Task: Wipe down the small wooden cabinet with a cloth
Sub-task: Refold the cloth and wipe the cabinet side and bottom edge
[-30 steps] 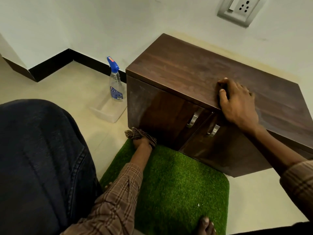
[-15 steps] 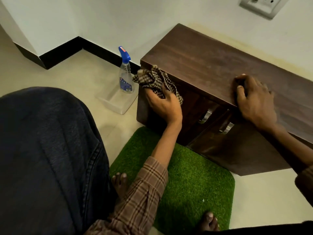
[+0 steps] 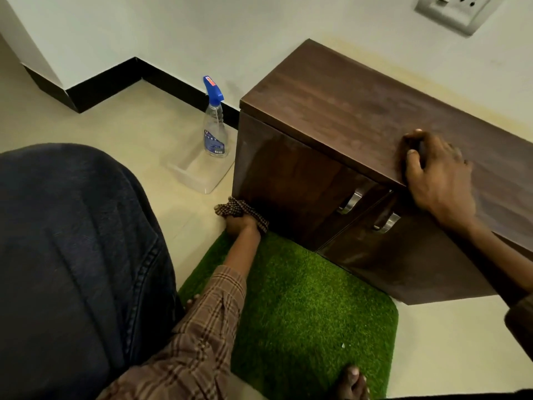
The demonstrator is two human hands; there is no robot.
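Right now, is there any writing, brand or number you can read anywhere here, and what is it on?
None can be read.
Spray bottle: a dark blue label low on the body, print too blurred.
Its blue trigger head: a small red sticker, too small to read.
Wall socket: no marking readable.

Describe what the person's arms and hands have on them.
Both hands are bare: the left hand and right hand wear no gloves, and no rings or watch show. The left sleeve is brown plaid, pushed up the forearm. The right sleeve only shows at the frame edge.
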